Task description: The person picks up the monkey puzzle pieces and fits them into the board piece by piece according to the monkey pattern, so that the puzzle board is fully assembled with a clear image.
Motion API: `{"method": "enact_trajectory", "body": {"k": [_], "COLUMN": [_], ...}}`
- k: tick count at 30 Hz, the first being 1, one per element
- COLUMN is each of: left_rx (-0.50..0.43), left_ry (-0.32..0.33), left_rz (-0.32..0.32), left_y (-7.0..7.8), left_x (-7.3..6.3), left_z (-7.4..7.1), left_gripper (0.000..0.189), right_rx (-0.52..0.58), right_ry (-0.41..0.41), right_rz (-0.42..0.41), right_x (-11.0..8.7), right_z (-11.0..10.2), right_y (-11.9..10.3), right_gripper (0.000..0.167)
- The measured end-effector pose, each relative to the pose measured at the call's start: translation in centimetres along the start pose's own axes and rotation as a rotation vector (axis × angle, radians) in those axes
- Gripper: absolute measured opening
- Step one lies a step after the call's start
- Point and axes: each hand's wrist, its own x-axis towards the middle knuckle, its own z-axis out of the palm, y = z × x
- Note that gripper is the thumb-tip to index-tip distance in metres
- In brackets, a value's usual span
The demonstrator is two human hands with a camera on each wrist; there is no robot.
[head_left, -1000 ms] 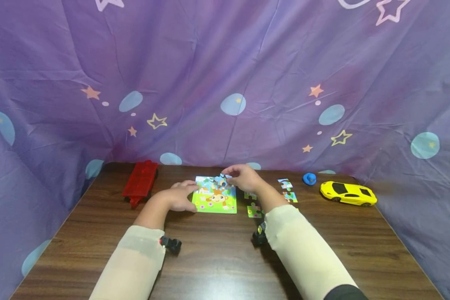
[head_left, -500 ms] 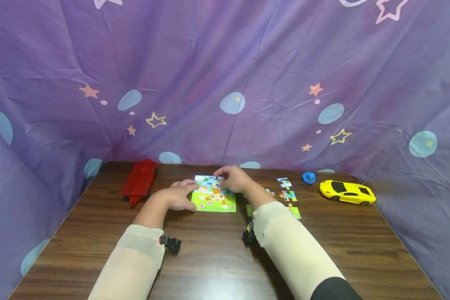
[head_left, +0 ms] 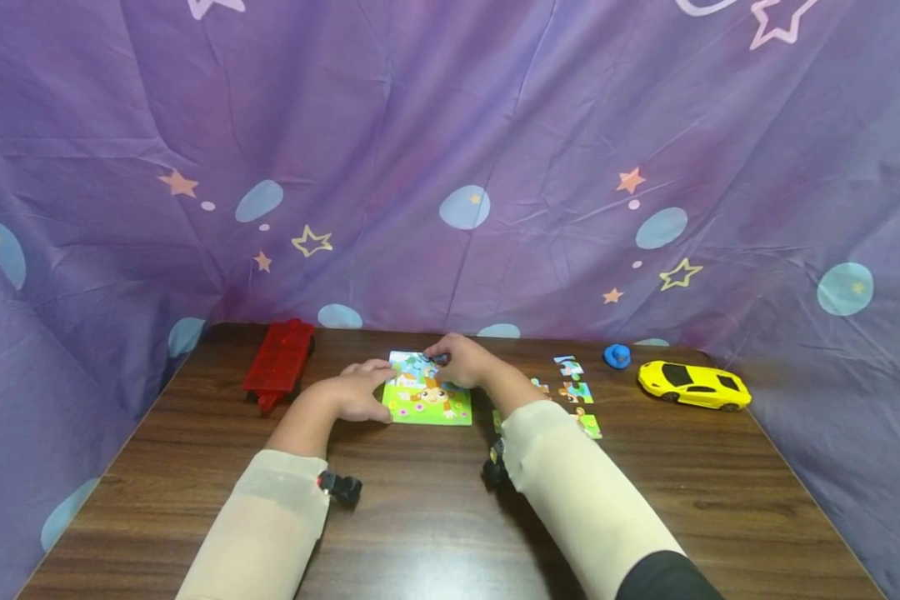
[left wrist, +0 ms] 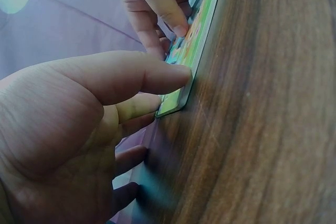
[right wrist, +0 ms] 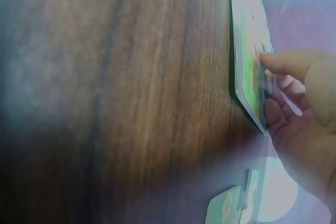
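A jigsaw puzzle board (head_left: pixel 420 414) with a monkey picture on a green and blue ground lies on the table. My left hand (head_left: pixel 360 392) rests at its left edge, thumb near the front corner, fingers spread and fairly straight. Over the board's upper right part, my right hand (head_left: pixel 465 362) pinches a puzzle piece (head_left: pixel 440 359) low against the picture; the hand covers most of that piece. In the right wrist view, the thumb (right wrist: pixel 289 62) touches down at the board's surface, and the piece's exact fit cannot be made out.
Several loose puzzle pieces (head_left: pixel 576 390) lie right of the board, some hidden by my right forearm. Behind them are a small blue toy (head_left: pixel 617 357) and a yellow toy car (head_left: pixel 694 385). A red toy trailer (head_left: pixel 280 363) stands at the left. A purple curtain (head_left: pixel 390 167) hangs behind the table.
My right hand has moved left and down with the puzzle piece, from the board's upper right to flat against it. My left hand has stayed at the board's left edge.
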Motion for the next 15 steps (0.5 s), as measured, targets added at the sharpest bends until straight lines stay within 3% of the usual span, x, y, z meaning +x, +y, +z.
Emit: {"method": "enact_trajectory", "body": {"k": [15], "left_rx": [0.000], "left_ry": [-0.006], "left_rz": [0.000], "left_y": [0.08], "left_x": [-0.02], "left_z": [0.00], "left_gripper": [0.092], "right_rx": [-0.056], "right_ry": [-0.045], "right_rz": [0.009], "right_x": [0.08], "right_z": [0.28], "right_y": [-0.62], "right_gripper": [0.047]}}
